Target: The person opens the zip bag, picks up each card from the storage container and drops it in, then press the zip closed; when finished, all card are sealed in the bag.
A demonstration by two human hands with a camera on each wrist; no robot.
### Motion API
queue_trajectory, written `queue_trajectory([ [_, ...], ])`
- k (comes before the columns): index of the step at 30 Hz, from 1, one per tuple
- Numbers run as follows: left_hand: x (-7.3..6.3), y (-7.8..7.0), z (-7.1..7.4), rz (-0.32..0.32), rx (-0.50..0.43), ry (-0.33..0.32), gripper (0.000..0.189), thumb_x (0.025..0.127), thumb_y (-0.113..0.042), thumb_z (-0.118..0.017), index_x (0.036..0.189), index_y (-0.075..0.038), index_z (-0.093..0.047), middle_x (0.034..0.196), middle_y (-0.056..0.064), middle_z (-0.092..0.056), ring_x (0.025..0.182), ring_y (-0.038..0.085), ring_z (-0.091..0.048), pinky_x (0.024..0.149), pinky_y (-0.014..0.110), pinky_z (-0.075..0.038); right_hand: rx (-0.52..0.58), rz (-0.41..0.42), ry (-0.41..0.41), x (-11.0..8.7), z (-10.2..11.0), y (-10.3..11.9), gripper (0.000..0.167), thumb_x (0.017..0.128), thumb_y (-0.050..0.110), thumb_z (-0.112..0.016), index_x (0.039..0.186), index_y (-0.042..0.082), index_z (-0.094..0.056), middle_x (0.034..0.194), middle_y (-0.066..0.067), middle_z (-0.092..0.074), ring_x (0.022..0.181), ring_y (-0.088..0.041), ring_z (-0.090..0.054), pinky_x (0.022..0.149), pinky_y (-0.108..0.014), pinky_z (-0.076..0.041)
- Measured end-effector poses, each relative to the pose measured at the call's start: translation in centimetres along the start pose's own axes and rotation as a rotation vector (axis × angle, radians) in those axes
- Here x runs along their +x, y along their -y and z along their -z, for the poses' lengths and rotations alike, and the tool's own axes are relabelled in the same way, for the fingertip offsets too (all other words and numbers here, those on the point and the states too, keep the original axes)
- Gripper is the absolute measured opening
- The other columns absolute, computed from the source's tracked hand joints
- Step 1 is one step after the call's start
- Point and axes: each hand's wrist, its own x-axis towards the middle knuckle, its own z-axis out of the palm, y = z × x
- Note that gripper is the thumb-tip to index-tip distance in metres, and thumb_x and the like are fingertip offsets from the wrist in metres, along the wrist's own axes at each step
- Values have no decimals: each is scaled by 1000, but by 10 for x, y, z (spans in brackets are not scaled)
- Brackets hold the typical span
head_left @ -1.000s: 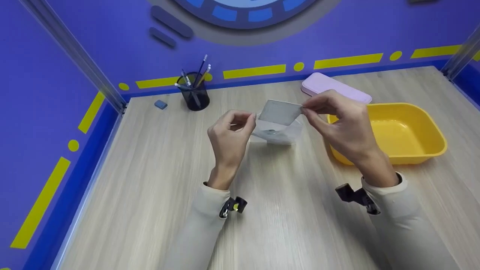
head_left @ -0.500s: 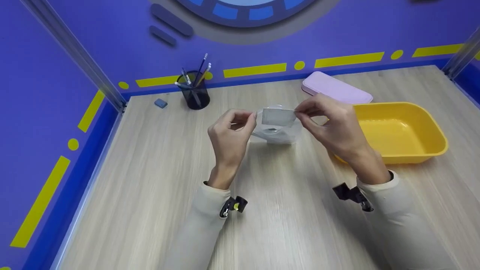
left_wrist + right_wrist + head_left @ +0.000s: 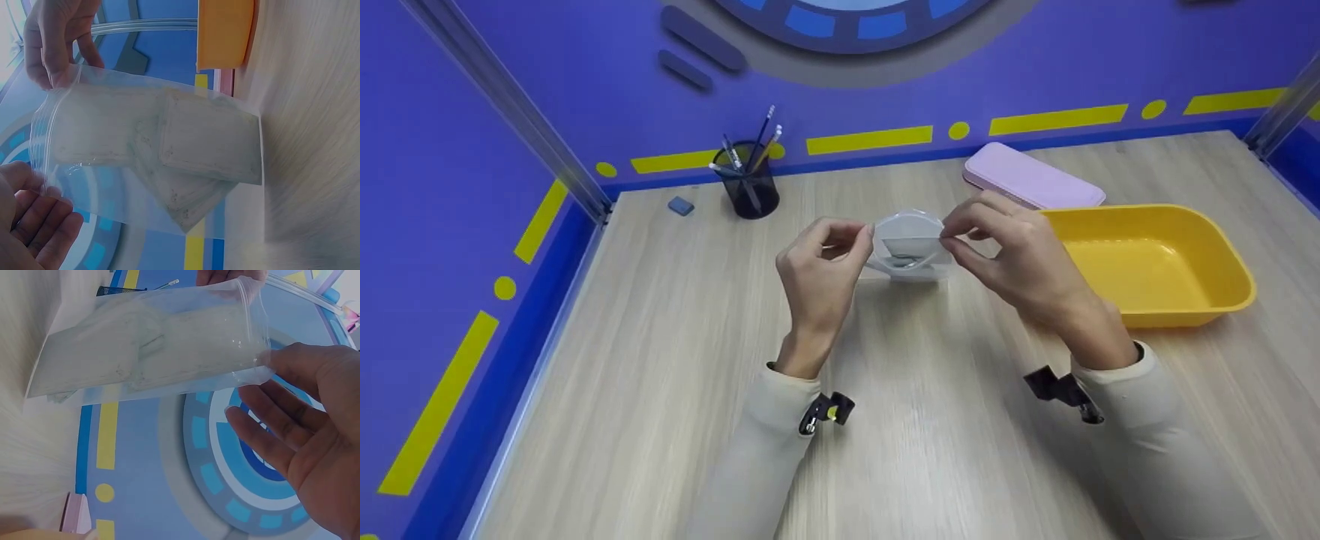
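A clear plastic zip bag (image 3: 919, 271) stands on the table with its mouth spread into a rounded opening. Several flat, greyish square pieces (image 3: 211, 138) lie inside it, overlapping one another; their material is unclear. My left hand (image 3: 821, 274) pinches the left side of the bag's mouth between thumb and fingertips. On the opposite side, my right hand (image 3: 1020, 255) pinches the rim near a grey piece (image 3: 915, 246) that shows within the opening. In the right wrist view, thumb and forefinger meet at the bag's corner, other fingers (image 3: 261, 439) extended.
A yellow tub (image 3: 1147, 277) stands right of the right hand. Behind it lies a pink case (image 3: 1031, 176). A black mesh cup (image 3: 750, 187) with pencils and a blue eraser (image 3: 681, 205) sit at the back left, near the purple wall (image 3: 885, 105).
The right hand has moved left and slightly down, lowering a grey square piece from above the bag into it. The left hand has stayed on the bag's edge.
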Motion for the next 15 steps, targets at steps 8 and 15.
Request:
queue_trajectory([
  [8, 0, 0, 0, -2, 1, 3, 5, 88, 0, -82, 89, -1, -77, 84, 5, -76, 76, 13, -74, 72, 26, -64, -42, 26, 58, -1, 4, 0, 16, 89, -9, -81, 100, 1, -76, 102, -9, -74, 94, -20, -71, 85, -27, -60],
  [15, 1, 1, 0, -5, -5, 3, 6, 88, 0, -83, 89, -1, -77, 83, 5, -76, 75, 13, -74, 72, 26, -64, -53, 8, 82, -1, 8, 1, 12, 93, -1, -81, 103, 2, -76, 101, -7, -75, 93, -19, -73, 84, -27, -60],
])
